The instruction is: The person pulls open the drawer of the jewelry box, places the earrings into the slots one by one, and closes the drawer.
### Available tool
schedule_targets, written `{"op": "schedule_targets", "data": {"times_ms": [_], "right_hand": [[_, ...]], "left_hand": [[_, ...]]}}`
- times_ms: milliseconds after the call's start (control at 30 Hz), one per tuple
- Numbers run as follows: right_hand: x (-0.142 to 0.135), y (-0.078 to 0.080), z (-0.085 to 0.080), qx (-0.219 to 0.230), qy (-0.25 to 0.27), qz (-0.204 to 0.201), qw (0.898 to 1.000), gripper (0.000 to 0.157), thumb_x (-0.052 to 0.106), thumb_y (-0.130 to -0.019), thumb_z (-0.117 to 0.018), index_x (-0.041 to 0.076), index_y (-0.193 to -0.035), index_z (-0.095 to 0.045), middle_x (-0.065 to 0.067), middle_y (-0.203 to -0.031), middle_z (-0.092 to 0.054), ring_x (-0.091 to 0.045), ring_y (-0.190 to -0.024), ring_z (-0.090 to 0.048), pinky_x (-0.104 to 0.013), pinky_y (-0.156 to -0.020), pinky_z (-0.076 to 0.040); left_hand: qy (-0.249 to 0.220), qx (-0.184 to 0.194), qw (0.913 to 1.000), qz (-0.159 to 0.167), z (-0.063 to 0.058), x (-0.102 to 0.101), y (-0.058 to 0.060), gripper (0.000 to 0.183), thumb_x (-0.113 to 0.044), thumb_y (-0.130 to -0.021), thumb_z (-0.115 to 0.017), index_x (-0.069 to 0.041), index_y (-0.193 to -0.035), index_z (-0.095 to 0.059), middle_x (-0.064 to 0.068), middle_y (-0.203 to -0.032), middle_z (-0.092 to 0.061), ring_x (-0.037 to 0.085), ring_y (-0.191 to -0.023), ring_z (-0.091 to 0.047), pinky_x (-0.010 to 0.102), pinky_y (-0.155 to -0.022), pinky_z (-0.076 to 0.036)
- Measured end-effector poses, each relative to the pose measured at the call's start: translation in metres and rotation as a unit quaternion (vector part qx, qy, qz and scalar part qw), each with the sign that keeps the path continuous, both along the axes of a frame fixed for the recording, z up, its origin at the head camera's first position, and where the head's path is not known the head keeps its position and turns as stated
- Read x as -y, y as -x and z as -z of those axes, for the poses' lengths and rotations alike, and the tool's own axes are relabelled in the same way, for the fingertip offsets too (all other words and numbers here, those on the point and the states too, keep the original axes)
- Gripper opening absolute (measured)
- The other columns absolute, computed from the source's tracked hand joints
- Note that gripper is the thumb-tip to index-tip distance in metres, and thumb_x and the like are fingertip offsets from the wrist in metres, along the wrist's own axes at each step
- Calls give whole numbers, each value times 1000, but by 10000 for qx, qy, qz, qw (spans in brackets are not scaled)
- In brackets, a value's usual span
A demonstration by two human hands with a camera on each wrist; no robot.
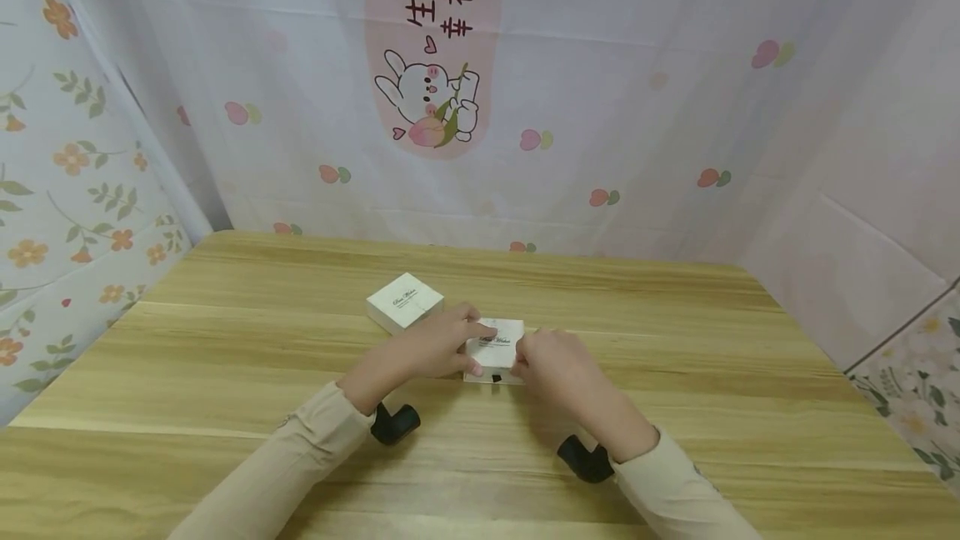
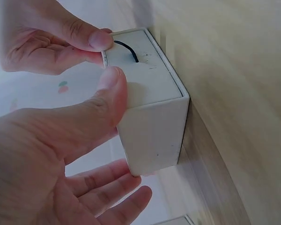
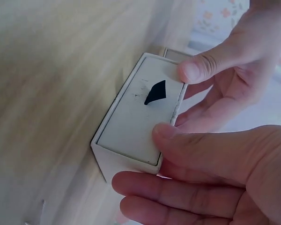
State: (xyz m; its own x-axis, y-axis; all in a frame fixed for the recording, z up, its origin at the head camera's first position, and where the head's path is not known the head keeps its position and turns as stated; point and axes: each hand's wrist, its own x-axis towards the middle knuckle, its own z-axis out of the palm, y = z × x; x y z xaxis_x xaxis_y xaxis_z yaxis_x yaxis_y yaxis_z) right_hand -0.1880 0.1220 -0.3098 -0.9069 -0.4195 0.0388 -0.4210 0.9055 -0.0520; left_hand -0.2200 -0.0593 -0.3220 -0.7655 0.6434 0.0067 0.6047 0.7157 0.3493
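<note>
A small white drawer box (image 1: 497,350) with dark script on its lid lies flat on the wooden table. Its front panel sits inside the outer sleeve, and a black ribbon pull (image 3: 157,91) sticks out of it. My left hand (image 1: 441,343) grips the box at its left side, thumb on the front panel and fingers on the top. From the right, my right hand (image 1: 557,363) holds the other end, with its thumb (image 3: 166,133) against the front edge. Both thumbs also show in the left wrist view on the box's front panel (image 2: 145,79).
A second white box (image 1: 405,302) with similar script lies at an angle behind my left hand. Black wrist mounts (image 1: 396,423) sit under both forearms. Wood-grain table (image 1: 262,340) surrounds the boxes, and a printed curtain (image 1: 300,107) hangs behind it.
</note>
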Motion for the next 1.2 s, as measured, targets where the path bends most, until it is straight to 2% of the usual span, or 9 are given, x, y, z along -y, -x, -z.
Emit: {"op": "schedule_targets", "data": {"times_ms": [200,500,767,1000,1200], "right_hand": [[-4,9,-2,222,89,235,9994,14,17,-79,-68,9,-69,-65,4,-61,-55,-9,-51,-44,-21,-46,-35],[-14,23,-3,203,174,294,9992,10,14,-78,-68,9,-70,-67,3,-65,-60,-9,-55,-48,-22,-50,-40],[-18,32,-4,266,255,308,9988,10,14,-78,-69,7,-71,-67,2,-67,-61,-10,-56,-49,-23,-51,-41],[-21,37,-8,248,345,309,9986,10,14,-77,-70,6,-71,-67,-1,-72,-63,-11,-60,-51,-25,-55,-44],[-24,41,-6,228,391,350,9984,9,14,-77,-70,6,-73,-67,-2,-76,-63,-11,-64,-53,-26,-58,-45]], "left_hand": [[-58,249,9997,-50,3,-6,11,57,-34,-81,-64,-17,-133,-48,10,-132,-41,11,-78,-48,24,-71,-42],[-149,404,9991,-38,2,-16,26,57,-31,-82,-64,-16,-134,-46,11,-134,-39,17,-94,-49,30,-80,-42],[-290,597,9976,-187,4,-20,34,57,-30,-82,-63,-18,-135,-45,10,-134,-38,15,-88,-47,28,-75,-42],[-357,525,9978,-195,5,-23,40,55,-31,-83,-62,-18,-134,-46,11,-133,-39,19,-98,-47,32,-81,-42],[-387,589,9972,-236,5,-25,42,56,-34,-84,-60,-18,-135,-45,10,-135,-37,17,-95,-46,31,-81,-41]]}}
